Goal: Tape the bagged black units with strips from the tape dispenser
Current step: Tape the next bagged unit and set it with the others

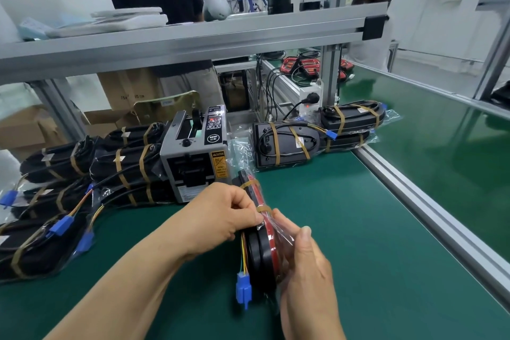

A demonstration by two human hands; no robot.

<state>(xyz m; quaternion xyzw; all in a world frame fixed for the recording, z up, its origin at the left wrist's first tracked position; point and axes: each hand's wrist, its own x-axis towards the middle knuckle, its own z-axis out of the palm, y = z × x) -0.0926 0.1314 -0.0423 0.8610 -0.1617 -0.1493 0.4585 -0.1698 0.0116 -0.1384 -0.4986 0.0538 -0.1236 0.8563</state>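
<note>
A bagged black unit [262, 251] with a red edge stands on its side over the green mat, just in front of the grey tape dispenser [194, 157]. Two brown tape strips cross its upper part. My left hand [220, 215] pinches the bag and tape at the unit's top edge. My right hand [303, 265] grips the unit's right side through the clear bag. Yellow and green wires with a blue connector [243, 288] hang from its lower end.
A pile of taped bagged units [82, 174] lies left of the dispenser. Two more taped units [317, 135] lie at the back right beside an aluminium rail [414, 201]. A shelf beam [193, 38] runs overhead. A person stands behind the bench.
</note>
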